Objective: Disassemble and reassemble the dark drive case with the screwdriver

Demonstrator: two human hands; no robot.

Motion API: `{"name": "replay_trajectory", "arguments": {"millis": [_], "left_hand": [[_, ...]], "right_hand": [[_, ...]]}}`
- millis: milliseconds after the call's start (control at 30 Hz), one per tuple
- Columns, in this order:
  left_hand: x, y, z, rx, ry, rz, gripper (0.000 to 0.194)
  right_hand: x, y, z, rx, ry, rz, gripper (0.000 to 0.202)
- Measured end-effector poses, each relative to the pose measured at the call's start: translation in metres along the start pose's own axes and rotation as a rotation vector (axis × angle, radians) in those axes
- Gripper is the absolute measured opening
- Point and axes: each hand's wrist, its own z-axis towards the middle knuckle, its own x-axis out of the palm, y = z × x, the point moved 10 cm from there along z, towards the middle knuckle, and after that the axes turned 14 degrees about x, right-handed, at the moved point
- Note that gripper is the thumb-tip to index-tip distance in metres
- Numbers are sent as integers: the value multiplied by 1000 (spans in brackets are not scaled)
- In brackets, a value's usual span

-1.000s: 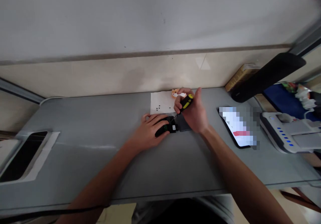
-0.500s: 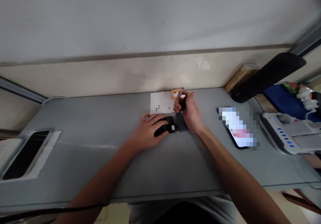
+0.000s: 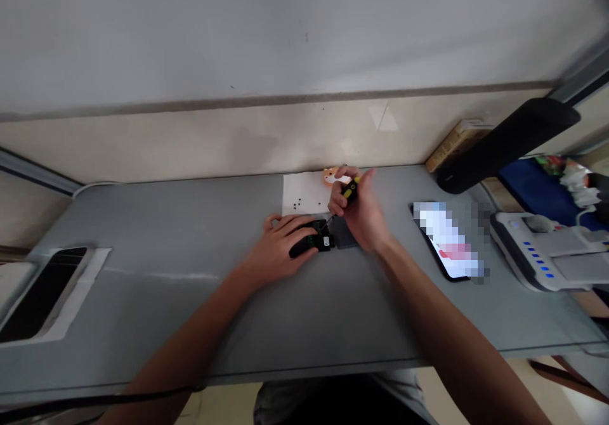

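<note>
My left hand (image 3: pixel 272 252) lies over a small black electronic device (image 3: pixel 325 241) on the table, its fingers curled around the left end. A small white label shows on the device. My right hand (image 3: pixel 370 221) is closed around the black-and-yellow handle of a screwdriver (image 3: pixel 351 190). Its thin shaft slants down and left to the device; the exact contact of the tip is too small to make out. Beside the device, under my right hand, is a flat dark grey piece (image 3: pixel 343 235). Several tiny dark screws (image 3: pixel 297 203) lie on a white paper (image 3: pixel 311 189) just behind.
An orange-and-white animal-face item (image 3: pixel 329 176) sits at the paper's back edge. To the right are a lit phone (image 3: pixel 445 241), a white power strip (image 3: pixel 533 254), a black cylinder (image 3: pixel 509 146) and a book (image 3: pixel 454 146). A dark phone (image 3: pixel 45 295) lies far left.
My right hand has turned a little around the screwdriver, and more of its yellow-marked handle now shows. My left hand keeps its hold on the device. The whole view has shifted slightly.
</note>
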Motion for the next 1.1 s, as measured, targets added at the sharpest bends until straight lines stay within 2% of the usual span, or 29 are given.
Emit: {"name": "replay_trajectory", "arguments": {"millis": [133,200,267,367,467,700,867,967,1100], "left_hand": [[0,-1,-1,14,-2,14,22],[-1,-2,0,20,-1,15,22],[-1,-2,0,24,4,16,23],[0,-2,0,23,13,16,23],[1,0,0,21,14,16,22],[-1,-1,0,17,13,41,23],[-2,-3,1,33,5,31,23],[-1,-1,1,13,9,27,24],[0,0,0,12,4,28,24]], "right_hand": [[1,2,-2,42,27,66,39],[2,4,-5,37,49,61,43],[3,3,-6,21,59,8,49],[0,4,-6,-43,0,-108,52],[2,7,-4,-86,-3,-98,48],[10,4,-6,55,99,42,44],[1,4,-6,20,18,-65,58],[-1,7,-4,-40,-17,-98,54],[9,3,-2,18,95,4,47]]}}
